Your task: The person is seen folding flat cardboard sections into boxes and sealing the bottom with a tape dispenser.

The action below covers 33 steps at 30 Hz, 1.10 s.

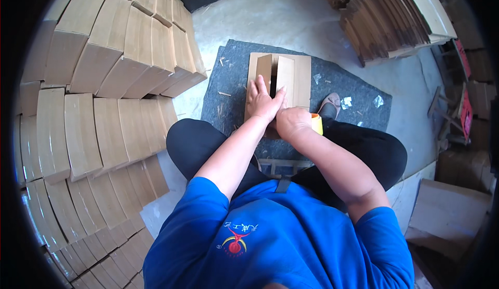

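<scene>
A brown cardboard box (294, 76) lies in front of me, its two long top flaps partly raised with a dark gap between them. My left hand (264, 103) rests on the box near its close end, fingers spread over the left flap and the thumb toward the gap. Right beside it, my right hand (294, 122) is closed at the near edge of the box. A yellow and orange roll of tape (316, 124) shows at that hand's right side, gripped in it; its fingers are mostly hidden.
Stacked cardboard boxes (109, 133) form a wall on the left. A dark mat (353, 88), scattered with scraps, lies under the box. Flattened cardboard (384, 21) is piled at the far right, and a large carton (449, 208) stands at the right. My shoe (331, 104) is beside the box.
</scene>
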### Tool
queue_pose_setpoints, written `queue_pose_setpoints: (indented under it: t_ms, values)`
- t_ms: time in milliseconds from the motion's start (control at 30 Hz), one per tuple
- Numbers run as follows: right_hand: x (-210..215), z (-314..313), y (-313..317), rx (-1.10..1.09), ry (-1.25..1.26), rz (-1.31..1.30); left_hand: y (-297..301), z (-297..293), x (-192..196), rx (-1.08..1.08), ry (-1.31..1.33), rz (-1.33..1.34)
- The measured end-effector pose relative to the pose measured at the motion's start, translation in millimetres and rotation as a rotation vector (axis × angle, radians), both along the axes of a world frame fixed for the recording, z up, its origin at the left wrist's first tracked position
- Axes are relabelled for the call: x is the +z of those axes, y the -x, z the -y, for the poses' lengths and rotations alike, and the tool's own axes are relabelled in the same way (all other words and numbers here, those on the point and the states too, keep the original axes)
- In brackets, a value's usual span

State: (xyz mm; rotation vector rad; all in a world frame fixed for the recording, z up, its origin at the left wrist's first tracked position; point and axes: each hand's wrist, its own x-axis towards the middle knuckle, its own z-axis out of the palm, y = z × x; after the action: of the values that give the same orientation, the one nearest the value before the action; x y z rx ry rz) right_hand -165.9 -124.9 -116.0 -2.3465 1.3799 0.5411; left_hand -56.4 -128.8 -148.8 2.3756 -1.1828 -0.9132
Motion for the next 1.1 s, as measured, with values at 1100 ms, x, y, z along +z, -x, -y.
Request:
queue_pose_setpoints:
  t_ms: [1100]
  values:
    - [-20.3, -36.2, 43.0, 0.112, 0.015, -0.020, 18.5, -9.0, 6.3, -0.352, -0.092, 0.342]
